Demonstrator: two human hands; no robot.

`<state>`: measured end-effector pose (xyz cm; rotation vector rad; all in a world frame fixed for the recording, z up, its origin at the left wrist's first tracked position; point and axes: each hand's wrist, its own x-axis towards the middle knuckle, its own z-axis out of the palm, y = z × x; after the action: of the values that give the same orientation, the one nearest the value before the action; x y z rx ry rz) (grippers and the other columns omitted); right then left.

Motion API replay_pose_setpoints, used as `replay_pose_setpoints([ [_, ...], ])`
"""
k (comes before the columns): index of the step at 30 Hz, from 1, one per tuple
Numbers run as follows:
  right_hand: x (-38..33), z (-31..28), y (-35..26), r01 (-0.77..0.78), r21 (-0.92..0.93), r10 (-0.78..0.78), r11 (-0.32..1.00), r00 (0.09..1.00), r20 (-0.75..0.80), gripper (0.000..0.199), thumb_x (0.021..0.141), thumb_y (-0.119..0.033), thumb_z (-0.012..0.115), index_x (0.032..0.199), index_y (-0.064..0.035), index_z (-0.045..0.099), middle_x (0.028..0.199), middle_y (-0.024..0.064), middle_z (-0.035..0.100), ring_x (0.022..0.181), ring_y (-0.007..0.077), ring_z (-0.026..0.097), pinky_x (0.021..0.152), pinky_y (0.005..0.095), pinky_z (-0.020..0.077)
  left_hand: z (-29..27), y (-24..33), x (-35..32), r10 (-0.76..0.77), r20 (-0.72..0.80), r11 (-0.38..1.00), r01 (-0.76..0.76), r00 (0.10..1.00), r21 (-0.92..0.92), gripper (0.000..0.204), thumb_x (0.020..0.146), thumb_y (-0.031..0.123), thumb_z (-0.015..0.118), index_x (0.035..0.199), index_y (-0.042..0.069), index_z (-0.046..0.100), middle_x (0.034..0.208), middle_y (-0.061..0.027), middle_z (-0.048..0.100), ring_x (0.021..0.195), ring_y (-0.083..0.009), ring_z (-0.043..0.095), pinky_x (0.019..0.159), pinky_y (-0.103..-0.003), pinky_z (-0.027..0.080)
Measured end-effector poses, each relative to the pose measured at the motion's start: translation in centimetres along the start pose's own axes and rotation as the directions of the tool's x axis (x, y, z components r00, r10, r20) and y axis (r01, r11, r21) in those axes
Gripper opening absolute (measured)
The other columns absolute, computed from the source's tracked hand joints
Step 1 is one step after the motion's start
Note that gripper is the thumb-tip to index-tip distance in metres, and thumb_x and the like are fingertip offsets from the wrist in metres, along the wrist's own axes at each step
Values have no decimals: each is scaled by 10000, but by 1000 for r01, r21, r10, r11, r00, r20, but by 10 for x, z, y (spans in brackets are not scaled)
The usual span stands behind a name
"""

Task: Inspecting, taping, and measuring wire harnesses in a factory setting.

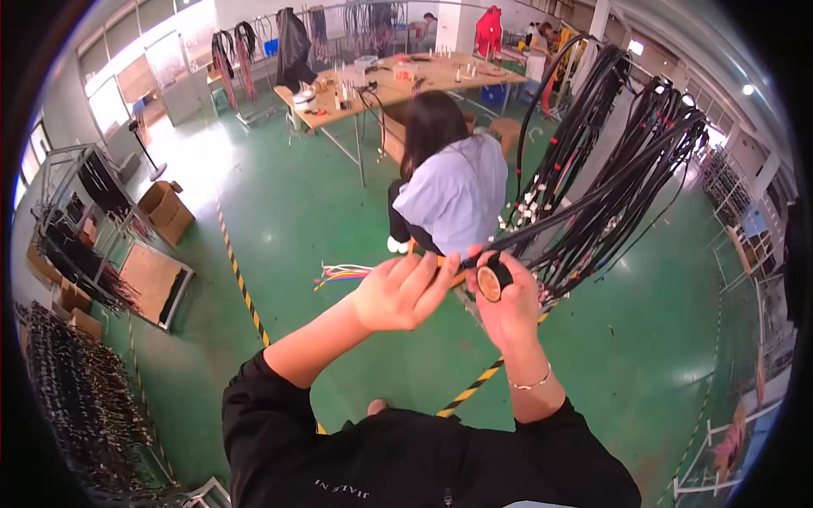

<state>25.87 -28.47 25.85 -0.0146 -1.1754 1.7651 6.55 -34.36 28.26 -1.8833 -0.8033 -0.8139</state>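
My left hand (400, 293) is closed round a bundle of wires whose loose white, red, yellow and blue ends (345, 273) stick out to its left. My right hand (510, 317) grips a roll of black tape (501, 272) with a brown core. Both sets of fingertips meet at the wire bundle, and they partly hide it there. From that spot a black cable (542, 227) runs up and right to a thick hanging mass of black cables (584, 182) with white connectors.
A person in a light shirt (457, 186) crouches just ahead, back turned. Beyond is a wooden worktable (440, 80) with small items. Cable racks (85, 406) line the left, near a cardboard box (165, 212). Yellow-black tape (241, 279) marks the green floor.
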Motion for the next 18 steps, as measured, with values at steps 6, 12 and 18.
replay_pose_setpoints([
  [6, 14, 8, -1, -13, -291, 6, 957, 1000, -26, 753, 728, -525, 817, 1143, 53, 570, 1278, 125, 538, 947, 180, 566, 834, 323, 472, 19, 22, -3, -476, -52, 865, 457, 878, -209, 324, 737, -7, 754, 1048, -55, 677, 861, -130, 675, 733, -233, 681, 618, -320, 558],
  [12, -18, -50, 15, -190, -348, 92, 918, 955, -281, 560, 825, -324, 795, 1178, 54, 582, 1147, 102, 622, 931, 170, 591, 844, 300, 475, 13, 60, 4, -836, 155, 419, 794, 527, -441, 324, 756, -13, 748, 1067, 4, 658, 812, -100, 649, 656, -273, 648, 555, -328, 505],
  [18, 0, -47, 21, -92, -343, 36, 935, 985, -167, 638, 764, -333, 844, 1182, 66, 574, 1016, 91, 609, 839, 146, 571, 704, 282, 460, 1, 76, 6, -766, 333, 327, 779, 550, -535, 282, 765, -31, 777, 1010, -35, 638, 785, -126, 652, 598, -212, 590, 535, -289, 466],
])
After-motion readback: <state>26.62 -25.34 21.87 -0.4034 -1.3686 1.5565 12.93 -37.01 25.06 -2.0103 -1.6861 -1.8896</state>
